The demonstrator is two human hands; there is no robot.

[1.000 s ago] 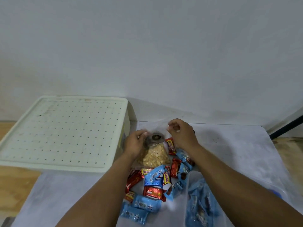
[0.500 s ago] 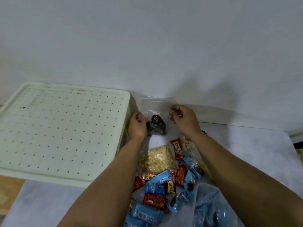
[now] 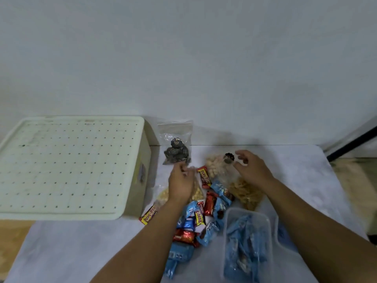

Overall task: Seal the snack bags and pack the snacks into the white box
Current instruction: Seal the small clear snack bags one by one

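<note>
Left hand (image 3: 182, 181) hovers over a bag of pale snacks (image 3: 163, 196), fingers curled, grip unclear; right hand (image 3: 252, 168) is loosely open beside another clear bag (image 3: 216, 164). From left: lidded white box (image 3: 71, 166), coin bag (image 3: 177, 145) standing against it, loose wrappers (image 3: 206, 211), clear tub (image 3: 246, 242)

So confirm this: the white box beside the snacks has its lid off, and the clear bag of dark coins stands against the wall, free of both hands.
Not quite. In the head view the white box has its perforated lid on, not off. The rest holds: the clear bag of dark coins stands against the wall, and neither the left hand nor the right hand holds it.
</note>
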